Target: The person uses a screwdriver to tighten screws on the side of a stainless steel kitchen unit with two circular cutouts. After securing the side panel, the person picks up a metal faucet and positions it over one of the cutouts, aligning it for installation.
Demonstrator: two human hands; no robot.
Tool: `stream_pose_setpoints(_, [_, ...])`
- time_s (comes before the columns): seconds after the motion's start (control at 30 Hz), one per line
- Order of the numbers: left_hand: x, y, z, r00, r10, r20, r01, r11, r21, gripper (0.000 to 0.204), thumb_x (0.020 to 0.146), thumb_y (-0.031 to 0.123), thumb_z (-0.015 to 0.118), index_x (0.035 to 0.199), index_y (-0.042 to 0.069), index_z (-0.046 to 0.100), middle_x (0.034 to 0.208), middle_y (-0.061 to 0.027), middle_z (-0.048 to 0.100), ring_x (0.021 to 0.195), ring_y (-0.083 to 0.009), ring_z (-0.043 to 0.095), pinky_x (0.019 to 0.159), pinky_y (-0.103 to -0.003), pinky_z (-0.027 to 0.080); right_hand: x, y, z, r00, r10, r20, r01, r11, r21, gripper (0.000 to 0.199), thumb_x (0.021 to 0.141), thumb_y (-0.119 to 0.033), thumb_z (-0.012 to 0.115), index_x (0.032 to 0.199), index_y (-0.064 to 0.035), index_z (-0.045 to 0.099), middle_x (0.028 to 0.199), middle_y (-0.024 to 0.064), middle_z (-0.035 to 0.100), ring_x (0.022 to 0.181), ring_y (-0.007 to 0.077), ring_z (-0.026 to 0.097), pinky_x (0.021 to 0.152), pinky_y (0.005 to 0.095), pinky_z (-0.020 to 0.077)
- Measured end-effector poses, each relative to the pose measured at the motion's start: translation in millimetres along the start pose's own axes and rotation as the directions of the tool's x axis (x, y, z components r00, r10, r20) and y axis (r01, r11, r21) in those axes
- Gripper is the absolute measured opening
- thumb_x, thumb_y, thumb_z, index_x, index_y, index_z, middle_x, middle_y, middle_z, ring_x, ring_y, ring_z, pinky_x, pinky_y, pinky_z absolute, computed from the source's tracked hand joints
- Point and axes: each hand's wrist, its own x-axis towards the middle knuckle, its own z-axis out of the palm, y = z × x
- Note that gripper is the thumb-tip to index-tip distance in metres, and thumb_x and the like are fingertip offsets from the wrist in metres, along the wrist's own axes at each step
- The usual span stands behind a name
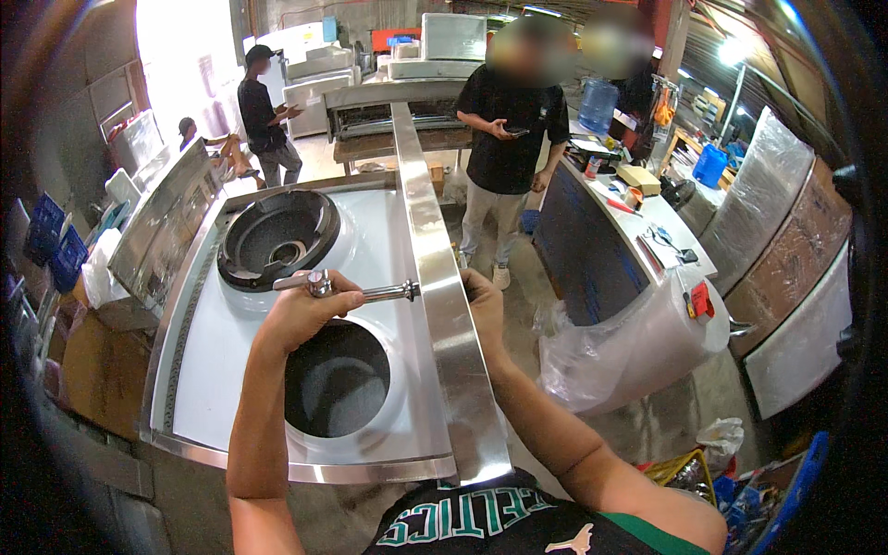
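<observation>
My left hand [319,305] is closed around a chrome faucet [375,294] with a small lever. The faucet lies sideways, and its threaded end is at the upright steel back panel [435,240] of a stove; whether it enters a hole there I cannot tell. On the panel's other side, my right hand [484,310] has its fingers curled close to the metal, level with that end. What those fingers hold, if anything, is hidden. Below my left hand the stove top [245,370] has a round open well [338,384]. Beyond it sits a black burner ring [277,239].
A person [513,139] in a black shirt stands past the panel with a phone; another person [265,120] is at the far left. To the right are a desk [592,222] with tools and a large plastic-wrapped roll [638,347]. A yellow crate [680,472] stands low right.
</observation>
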Motion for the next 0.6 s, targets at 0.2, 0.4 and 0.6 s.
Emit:
stream_pose_setpoints(0.2, [-4.0, -4.2, 5.9, 1.0, -0.021, -0.009, 0.021, 1.0, -0.022, 0.025, 0.086, 0.025, 0.079, 0.096, 0.002, 0.075, 0.077, -0.0012, 0.065, 0.071, -0.0111, 0.059, 0.064, -0.028, 0.047, -8.0, -11.2, -1.4, 0.997, 0.013, 0.072, -0.011, 1.0, -0.02, 0.021, 0.085, -0.002, 0.076, 0.104, 0.0025, 0.069, 0.093, 0.0043, 0.072, 0.082, 0.0083, 0.066, 0.073, 0.0246, 0.0541])
stream_pose_setpoints(0.4, [-7.0, -6.7, 6.9, 0.999, -0.035, -0.02, 0.035, 0.999, 0.032, 0.027, 0.09, 0.03, 0.076, 0.095, 0.003, 0.075, 0.076, 0.0007, 0.064, 0.073, -0.009, 0.057, 0.065, -0.027, 0.046, -7.3, -8.8, -6.2, 0.994, -0.012, 0.108, 0.008, 0.999, 0.035, 0.027, 0.084, -0.001, 0.076, 0.11, 0.0011, 0.07, 0.1, 0.0049, 0.073, 0.088, 0.0104, 0.067, 0.079, 0.0279, 0.0556])
stream_pose_setpoints(0.6, [-4.2, -11.0, 0.3, 0.998, 0.013, 0.063, -0.01, 0.998, -0.054, 0.026, 0.09, 0.031, 0.077, 0.098, 0.006, 0.075, 0.077, 0.0015, 0.065, 0.071, -0.0077, 0.057, 0.063, -0.026, 0.045, 1.0, -3.5, -13.8, 0.979, -0.04, 0.199, 0.018, 0.994, 0.111, 0.03, 0.081, 0.001, 0.078, 0.109, -0.0003, 0.069, 0.101, 0.0041, 0.072, 0.091, 0.0118, 0.066, 0.084, 0.0278, 0.0546])
